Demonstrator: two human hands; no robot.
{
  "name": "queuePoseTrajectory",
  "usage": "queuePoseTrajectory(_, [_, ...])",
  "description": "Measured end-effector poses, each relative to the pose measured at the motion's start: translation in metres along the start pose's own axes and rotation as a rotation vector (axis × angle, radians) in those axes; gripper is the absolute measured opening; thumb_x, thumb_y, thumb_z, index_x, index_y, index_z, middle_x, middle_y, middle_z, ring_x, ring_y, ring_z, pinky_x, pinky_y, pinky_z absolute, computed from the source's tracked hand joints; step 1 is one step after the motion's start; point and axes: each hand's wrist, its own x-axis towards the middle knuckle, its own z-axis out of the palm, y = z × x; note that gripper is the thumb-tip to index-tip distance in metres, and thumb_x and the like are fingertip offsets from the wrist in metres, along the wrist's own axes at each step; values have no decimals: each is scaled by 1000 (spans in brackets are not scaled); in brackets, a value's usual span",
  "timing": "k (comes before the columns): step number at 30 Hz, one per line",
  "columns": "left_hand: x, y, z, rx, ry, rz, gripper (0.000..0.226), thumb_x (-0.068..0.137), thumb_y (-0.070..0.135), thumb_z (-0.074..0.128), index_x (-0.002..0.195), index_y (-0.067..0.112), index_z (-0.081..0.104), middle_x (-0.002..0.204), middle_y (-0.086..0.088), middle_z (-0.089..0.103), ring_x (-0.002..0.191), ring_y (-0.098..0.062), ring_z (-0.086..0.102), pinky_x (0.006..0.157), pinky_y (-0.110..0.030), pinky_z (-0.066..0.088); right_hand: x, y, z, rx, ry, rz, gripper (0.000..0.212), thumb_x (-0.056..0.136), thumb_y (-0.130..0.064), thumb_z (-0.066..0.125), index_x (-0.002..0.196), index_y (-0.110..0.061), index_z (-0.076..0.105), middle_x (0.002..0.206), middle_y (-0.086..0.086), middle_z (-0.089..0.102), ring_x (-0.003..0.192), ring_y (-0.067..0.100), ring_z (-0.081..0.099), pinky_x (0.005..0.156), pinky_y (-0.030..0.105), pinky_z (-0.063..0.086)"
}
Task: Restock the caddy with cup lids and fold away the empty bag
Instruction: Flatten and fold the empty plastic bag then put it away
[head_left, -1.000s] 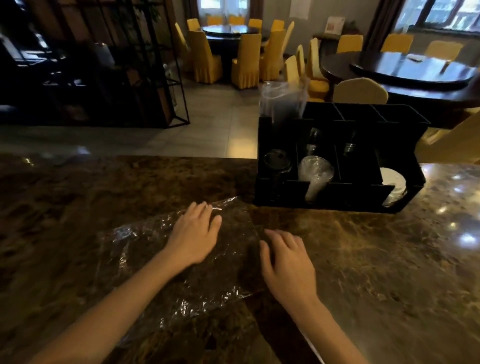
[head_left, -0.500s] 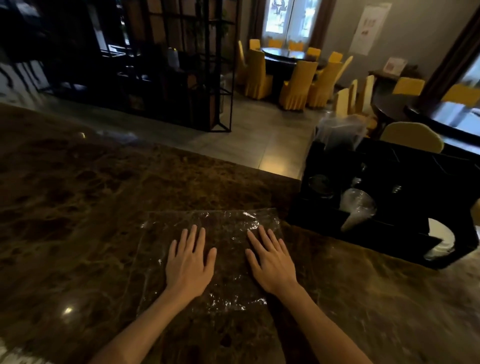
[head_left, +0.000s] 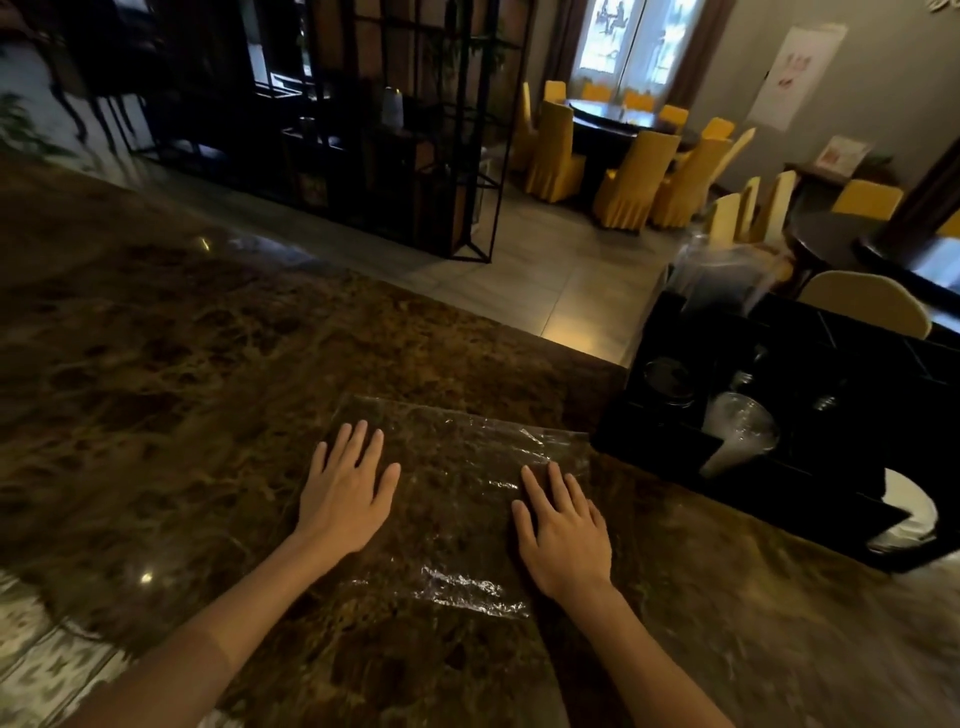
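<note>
A clear empty plastic bag (head_left: 457, 499) lies flat on the brown marble counter (head_left: 156, 389). My left hand (head_left: 345, 488) presses palm-down on the bag's left edge, fingers spread. On the bag's right part my right hand (head_left: 563, 530) lies flat too. Neither hand grips anything. The black caddy (head_left: 779, 488) stands to the right of the bag. It holds a stack of clear lids (head_left: 740, 431), a dark lid (head_left: 670, 379) and white lids (head_left: 909, 514) at its right end.
A clear bag of cups (head_left: 722, 275) sticks up from the caddy's far corner. Beyond the counter's far edge lie a tiled floor, a black metal shelf (head_left: 395, 130), and round tables with yellow-covered chairs (head_left: 634, 176).
My hands have slid apart across the bag, smoothing it flat. The view has swung left, so the caddy now sits at the right edge.
</note>
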Motion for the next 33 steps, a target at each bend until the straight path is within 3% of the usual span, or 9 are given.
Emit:
queuePoseTrajectory(3, [-25,13,-7,-61,-13,20,63,103,54,18,157,22,28,168,-1,16,155,-19,6,125,-46,6,-8,1,-10,-101,2,49,61,104,-64,14,161,-43,16,170,0,22,155,28,23,118,49,33])
queuePoseTrajectory(5, [-48,26,-7,-70,-18,38,60,103,54,22,154,25,33,166,1,23,154,-19,13,124,-46,9,-13,1,-15,-151,-21,85,62,103,-64,15,160,-41,20,165,4,31,149,32,31,114,49,38])
queuePoseTrajectory(8, [-71,46,-1,-61,-61,50,63,100,59,22,154,28,31,165,1,26,153,-19,17,124,-47,12,-26,-2,-20,-206,-51,104,65,102,-66,15,160,-37,24,158,9,39,144,33,38,113,48,39])
queuePoseTrajectory(16, [-36,41,18,23,-53,106,68,99,60,13,158,26,17,168,0,13,155,-23,1,123,-48,4,-92,-23,-37,-178,-143,74,67,102,-65,20,154,-29,40,151,3,46,136,26,48,112,45,41])
queuePoseTrajectory(23, [-2,30,15,-43,-95,252,62,104,52,26,159,26,15,169,3,7,155,-20,-3,123,-45,4,-113,-47,-38,-63,-173,-30,57,100,-66,27,124,-28,63,120,-3,61,115,19,55,102,39,47])
queuePoseTrajectory(26, [2,25,10,-258,-81,213,58,102,43,45,155,25,30,168,-1,12,155,-22,2,122,-43,12,-86,-28,-44,167,-126,4,45,102,-61,38,107,-29,69,108,-4,63,107,16,58,94,33,48])
queuePoseTrajectory(29, [4,16,5,-459,5,80,60,98,34,59,152,24,36,163,-7,26,150,-29,22,118,-45,27,-42,5,-53,446,69,164,41,102,-45,55,135,-22,59,124,3,62,114,19,61,94,32,51])
queuePoseTrajectory(31, [12,12,-1,-605,-10,-29,63,95,30,64,151,22,36,156,-10,38,141,-30,38,111,-45,39,-10,19,-57,777,10,373,55,100,-35,64,148,-14,47,135,7,60,118,22,62,97,38,54])
queuePoseTrajectory(33, [24,9,-11,-794,-71,-151,66,93,26,69,150,21,37,153,-10,42,133,-28,49,102,-41,48,16,30,-59,1102,-76,552,56,98,-24,68,147,-7,47,126,10,64,106,20,63,85,34,56])
